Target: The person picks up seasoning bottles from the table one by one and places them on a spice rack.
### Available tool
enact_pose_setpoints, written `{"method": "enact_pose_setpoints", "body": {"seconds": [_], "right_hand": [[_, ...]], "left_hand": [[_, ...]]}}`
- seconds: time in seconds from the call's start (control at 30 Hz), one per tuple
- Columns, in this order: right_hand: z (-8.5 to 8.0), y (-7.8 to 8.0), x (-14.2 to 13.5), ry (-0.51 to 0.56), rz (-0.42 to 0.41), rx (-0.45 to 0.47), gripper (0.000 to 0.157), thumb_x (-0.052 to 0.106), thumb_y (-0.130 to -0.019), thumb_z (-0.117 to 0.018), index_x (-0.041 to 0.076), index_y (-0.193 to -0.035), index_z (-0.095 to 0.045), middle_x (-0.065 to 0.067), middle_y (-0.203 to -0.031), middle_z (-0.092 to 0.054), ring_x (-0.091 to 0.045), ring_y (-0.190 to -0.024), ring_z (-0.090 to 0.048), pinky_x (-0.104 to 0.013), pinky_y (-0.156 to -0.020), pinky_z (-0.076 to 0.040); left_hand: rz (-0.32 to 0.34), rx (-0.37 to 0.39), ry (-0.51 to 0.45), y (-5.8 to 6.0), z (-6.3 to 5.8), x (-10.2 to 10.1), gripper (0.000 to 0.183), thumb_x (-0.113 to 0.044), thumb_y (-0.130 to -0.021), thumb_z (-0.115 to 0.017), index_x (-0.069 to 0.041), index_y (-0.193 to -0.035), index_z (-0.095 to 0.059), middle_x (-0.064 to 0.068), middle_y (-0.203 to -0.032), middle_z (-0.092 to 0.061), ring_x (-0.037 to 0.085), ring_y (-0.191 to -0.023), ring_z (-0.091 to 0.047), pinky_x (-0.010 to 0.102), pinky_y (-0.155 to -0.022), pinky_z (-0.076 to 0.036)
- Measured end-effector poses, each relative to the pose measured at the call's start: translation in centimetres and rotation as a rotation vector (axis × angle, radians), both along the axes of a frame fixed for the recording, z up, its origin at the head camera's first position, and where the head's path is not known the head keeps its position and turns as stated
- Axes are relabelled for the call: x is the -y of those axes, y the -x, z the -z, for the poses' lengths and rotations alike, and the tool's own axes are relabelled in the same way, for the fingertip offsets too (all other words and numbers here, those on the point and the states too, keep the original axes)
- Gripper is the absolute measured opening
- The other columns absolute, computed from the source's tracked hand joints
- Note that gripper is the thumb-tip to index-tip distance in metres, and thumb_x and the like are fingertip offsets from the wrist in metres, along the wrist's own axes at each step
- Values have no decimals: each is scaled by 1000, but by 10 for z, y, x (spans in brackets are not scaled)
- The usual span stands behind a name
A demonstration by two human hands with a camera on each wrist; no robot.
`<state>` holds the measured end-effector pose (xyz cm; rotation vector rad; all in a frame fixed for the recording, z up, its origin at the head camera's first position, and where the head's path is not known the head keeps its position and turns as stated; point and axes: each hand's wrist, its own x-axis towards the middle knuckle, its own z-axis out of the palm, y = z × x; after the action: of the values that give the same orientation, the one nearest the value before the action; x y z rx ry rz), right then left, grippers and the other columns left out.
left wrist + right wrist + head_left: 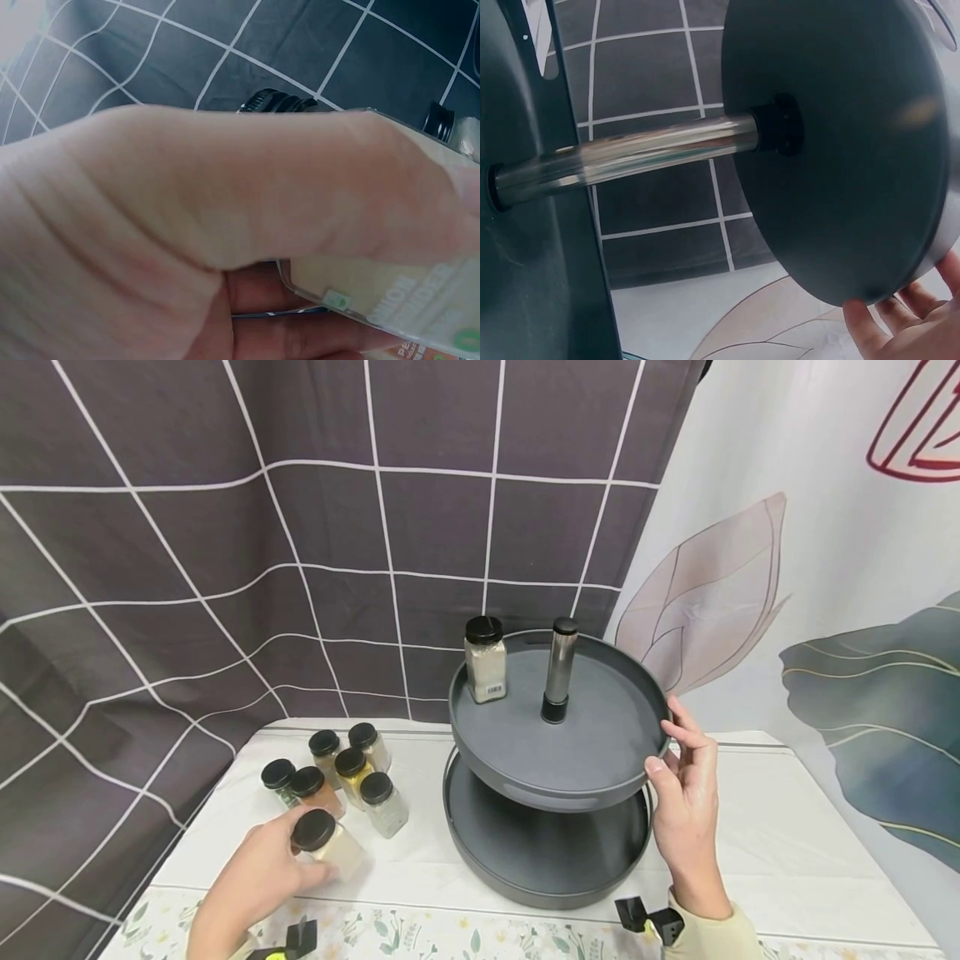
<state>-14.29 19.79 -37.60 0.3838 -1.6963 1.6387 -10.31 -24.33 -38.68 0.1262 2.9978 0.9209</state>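
Note:
My left hand [258,864] grips a square spice jar [339,853] of pale powder with a black lid, held tilted. In the left wrist view the thumb lies across this jar [375,292], over part of its printed label. At the right, my right hand [688,793] pinches the rim of a dark grey two-tier turntable [510,735] at its upper tray. The right wrist view shows the fingertips [866,330] at that tray's edge and the metal post between the tiers. Another jar of pale powder [486,668] stands on the upper tray, left of the centre post [559,672].
Several black-lidded spice jars [352,764] cluster at the left of the white table [420,868], just beyond my left hand. The lower tray [547,860] sits on the tabletop. A dark gridded curtain [435,527] hangs behind. A floral border [450,935] runs along the front.

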Motion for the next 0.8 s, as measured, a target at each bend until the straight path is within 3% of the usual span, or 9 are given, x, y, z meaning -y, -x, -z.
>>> {"method": "enact_pose_setpoints", "body": {"seconds": [0.23, 0.6, 0.8], "right_hand": [[-2, -5, 1, -70, 91, 58, 31, -8, -96, -48, -11, -128, -46, -14, -153, -41, -20, -144, -37, -19, -111, -35], [-2, -7, 1, -69, 144, 104, 28, -3, -98, -52, -11, -125, -50, -9, -151, -46, -18, -142, -41, -20, -108, -38], [-4, -6, 1, -79, 159, 95, 26, -2, -98, -52, -12, -122, -51, -9, -150, -47, -18, -141, -42, -21, -110, -37]], "left_hand": [[-18, -2, 12, -2, -5, -4, 69, -31, -65, -90, -11, -125, -64, 4, -98, -71, 20, -85, -61, 42, -77, -52], [-58, -84, -34, -3, -13, -11, 63, -27, -67, -91, -14, -123, -65, 8, -110, -72, 27, -98, -66, 46, -82, -53], [-54, -108, -2, 2, -24, -14, 67, -28, -68, -90, -12, -127, -62, 8, -103, -72, 26, -93, -65, 45, -77, -53]]}}
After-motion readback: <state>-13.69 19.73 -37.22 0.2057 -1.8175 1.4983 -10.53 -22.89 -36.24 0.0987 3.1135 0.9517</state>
